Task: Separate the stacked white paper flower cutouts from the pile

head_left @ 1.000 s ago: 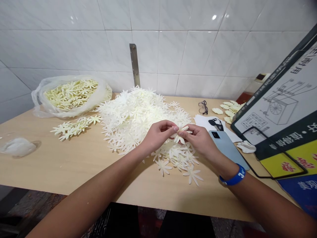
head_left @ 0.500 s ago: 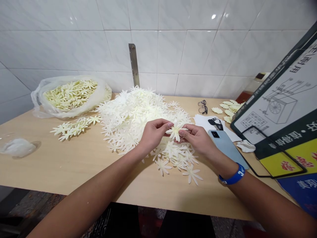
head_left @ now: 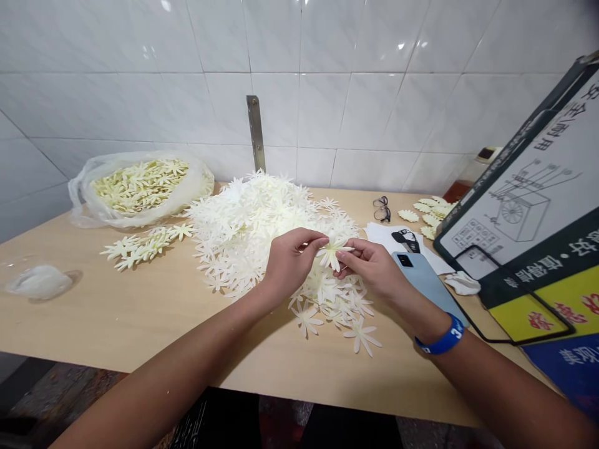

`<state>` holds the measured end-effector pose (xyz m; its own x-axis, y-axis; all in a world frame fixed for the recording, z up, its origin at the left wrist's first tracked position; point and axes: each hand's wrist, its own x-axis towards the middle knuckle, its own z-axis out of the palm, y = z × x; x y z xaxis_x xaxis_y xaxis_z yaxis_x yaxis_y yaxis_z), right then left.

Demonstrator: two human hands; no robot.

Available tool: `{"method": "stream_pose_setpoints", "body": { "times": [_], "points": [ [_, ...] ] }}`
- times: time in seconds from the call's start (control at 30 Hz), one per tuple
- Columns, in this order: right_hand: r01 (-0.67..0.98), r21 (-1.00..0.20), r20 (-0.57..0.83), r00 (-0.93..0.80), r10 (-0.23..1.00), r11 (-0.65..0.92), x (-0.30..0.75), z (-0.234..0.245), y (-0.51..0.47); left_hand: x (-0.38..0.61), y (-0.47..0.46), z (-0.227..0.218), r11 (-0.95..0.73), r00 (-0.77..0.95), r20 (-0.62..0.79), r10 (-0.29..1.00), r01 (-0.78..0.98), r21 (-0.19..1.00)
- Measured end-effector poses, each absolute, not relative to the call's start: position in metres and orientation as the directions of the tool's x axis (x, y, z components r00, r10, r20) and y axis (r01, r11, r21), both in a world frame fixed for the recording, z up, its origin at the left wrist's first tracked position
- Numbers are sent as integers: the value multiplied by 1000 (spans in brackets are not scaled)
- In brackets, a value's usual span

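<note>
A pale cream artificial flower [head_left: 332, 253] with long thin petals is held up over a big heap of white flower pieces [head_left: 262, 206]. My right hand [head_left: 369, 262] pinches its right side between thumb and fingers. My left hand [head_left: 294, 257] is closed, thumb and forefinger pinched together at the flower's left petals. Whether the flower is one layer or several stacked, I cannot tell. Two loose white flower pieces [head_left: 361, 335] lie at the near edge of the heap.
At the back left sits a plastic bag [head_left: 79, 193] of yellowish flower pieces, with a row of flowers [head_left: 140, 246] before it. On the right are a phone [head_left: 428, 284], glasses [head_left: 382, 209], white paper [head_left: 381, 232], scalloped pieces [head_left: 435, 212] and a leaning printed box [head_left: 524, 199].
The view has tilted slightly upward, so everything sits a little lower. My left fingertips have shifted slightly at the flower's left petals; my right hand keeps its pinch.
</note>
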<state>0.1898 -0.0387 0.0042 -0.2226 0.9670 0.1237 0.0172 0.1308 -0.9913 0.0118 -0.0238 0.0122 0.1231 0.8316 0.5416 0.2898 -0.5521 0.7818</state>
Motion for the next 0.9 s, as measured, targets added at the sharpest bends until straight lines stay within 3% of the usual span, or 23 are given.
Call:
{"method": "stream_pose_setpoints", "body": {
  "times": [0.3, 0.47, 0.57, 0.67, 0.77, 0.83, 0.9],
  "points": [
    [-17, -989, 149, -216, 965, 148, 189, 3, -39, 1, -36, 27, -391, 98, 378, 921, 225, 893],
    [-57, -993, 115, -225, 968, 105, 190, -3, -37, -52, -60, 35, -258, -216, 277, 936, 110, 960],
    [-91, -995, 69, -226, 972, 50, 189, -6, -36, -110, -86, 23, -108, -429, 212, 878, 252, 962],
    [-108, -994, 43, -219, 975, 20, 186, -8, -36, -170, -108, 3, 165, -594, 154, 789, 447, 879],
    [-107, -994, 42, -208, 977, 20, 183, -8, -38, -211, -120, -10, 397, -621, 112, 776, 619, 678],
    [-90, -996, 37, -208, 977, 18, 181, -6, -41, -220, -124, -10, 432, -617, 143, 774, 679, 594],
    [-64, -998, 27, -212, 977, 14, 179, -4, -44, -209, -126, -6, 351, -606, 337, 721, 738, 576]
  ]
}}
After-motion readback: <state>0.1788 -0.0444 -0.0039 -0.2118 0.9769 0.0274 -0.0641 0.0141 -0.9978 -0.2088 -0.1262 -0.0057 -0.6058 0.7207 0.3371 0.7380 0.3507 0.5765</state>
